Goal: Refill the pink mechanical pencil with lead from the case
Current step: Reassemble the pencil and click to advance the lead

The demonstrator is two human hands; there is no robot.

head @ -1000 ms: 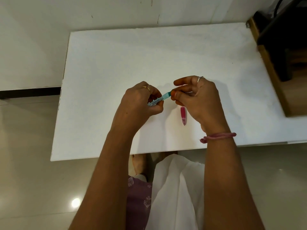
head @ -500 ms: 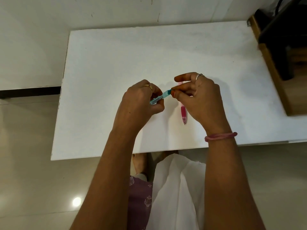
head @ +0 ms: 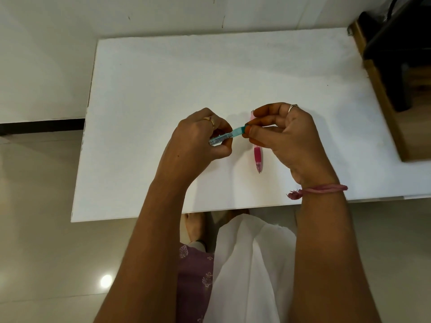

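Pink pencil (head: 258, 159), translucent, tip toward person

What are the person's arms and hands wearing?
Both forearms are bare, with no sleeves. The left hand has a gold-coloured ring. The right hand has a silver-coloured ring, and a pink knotted thread band circles that wrist.

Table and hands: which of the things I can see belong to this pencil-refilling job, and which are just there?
Part of the job:
- lead case, held by left hand, right hand at its end
- pink mechanical pencil, lying on the white table

Just there:
- wooden furniture
- dark object
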